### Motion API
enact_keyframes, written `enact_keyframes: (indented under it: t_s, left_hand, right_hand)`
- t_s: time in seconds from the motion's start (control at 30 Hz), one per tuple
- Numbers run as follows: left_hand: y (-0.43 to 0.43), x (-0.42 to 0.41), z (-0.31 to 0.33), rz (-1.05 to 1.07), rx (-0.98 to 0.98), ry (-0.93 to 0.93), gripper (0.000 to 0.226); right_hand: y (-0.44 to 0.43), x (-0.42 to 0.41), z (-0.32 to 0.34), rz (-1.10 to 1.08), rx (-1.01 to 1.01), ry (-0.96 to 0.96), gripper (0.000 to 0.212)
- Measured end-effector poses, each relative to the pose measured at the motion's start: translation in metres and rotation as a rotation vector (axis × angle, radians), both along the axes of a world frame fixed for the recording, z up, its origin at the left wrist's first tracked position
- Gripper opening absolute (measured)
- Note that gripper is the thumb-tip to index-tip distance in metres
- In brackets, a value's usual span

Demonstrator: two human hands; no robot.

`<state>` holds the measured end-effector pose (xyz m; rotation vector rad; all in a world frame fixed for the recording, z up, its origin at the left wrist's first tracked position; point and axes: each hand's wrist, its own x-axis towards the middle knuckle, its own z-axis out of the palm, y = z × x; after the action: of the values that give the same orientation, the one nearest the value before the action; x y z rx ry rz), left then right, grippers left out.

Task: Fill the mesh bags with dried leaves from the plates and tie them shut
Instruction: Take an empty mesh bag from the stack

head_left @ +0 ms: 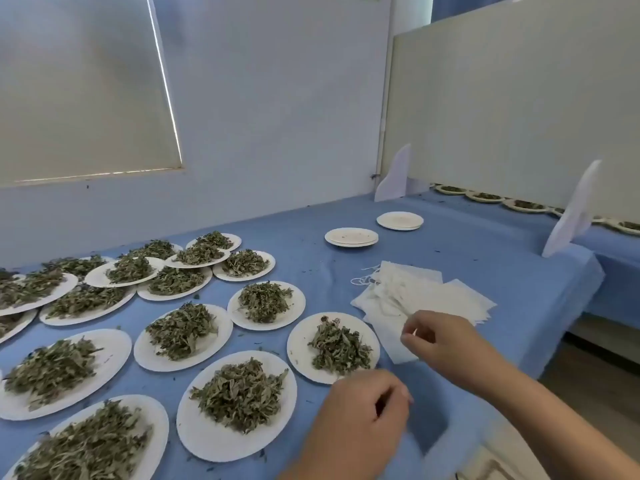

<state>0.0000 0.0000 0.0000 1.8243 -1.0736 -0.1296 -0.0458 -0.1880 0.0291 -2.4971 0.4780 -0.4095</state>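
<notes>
Hovering over the blue table (450, 247), both hands, forearms stretched in from the lower right corner of the frame. Right hand (440, 344) just right of centre, fingers curled, thumb and forefinger closed narrowly on a bit of white at the near edge of the mesh bags (426, 292). Mesh bags flat in a loose, overlapping pile on the cloth, right of centre, with thin white drawstrings (363, 277) trailing from the pile's upper left corner. Left hand (363, 414) lower in the frame, just below the nearest plate (298, 344), fingers curled inward; too blurred to tell whether anything is held. Dried leaves (341, 344) heaped on that plate, its right rim just beside the bag pile. Many more full plates (221, 445) crowded across the lower left and centre left, some overlapping. Two stacks of empty plates (351, 237) above centre right, well apart from the hands. Pale partition panel (519, 98) upright along the upper right, on white feet (394, 174), with a further row of leaf plates (485, 196) at its base. Window blind (79, 88) filling the upper left.
</notes>
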Motion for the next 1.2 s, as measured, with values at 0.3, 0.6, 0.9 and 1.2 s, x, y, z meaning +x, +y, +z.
enact_keyframes:
  t_s: [0.3, 0.6, 0.9, 1.2]
  left_hand:
    - [-0.020, 0.026, -0.039, 0.025, 0.290, -0.246, 0.032]
    - [-0.019, 0.023, -0.037, 0.048, 0.325, -0.196, 0.028]
    - [-0.021, 0.021, -0.039, 0.060, 0.360, -0.258, 0.031]
    - [-0.018, 0.020, -0.040, 0.064, 0.329, -0.283, 0.029]
  right_hand:
    - [-0.017, 0.043, -0.041, -0.240, -0.423, 0.320, 0.038]
    - [-0.030, 0.049, -0.042, -0.230, -0.511, 0.329, 0.025]
    - [-0.031, 0.042, -0.033, -0.072, -0.365, 0.356, 0.036]
    - [-0.020, 0.034, -0.049, -0.148, -0.517, 0.159, 0.027]
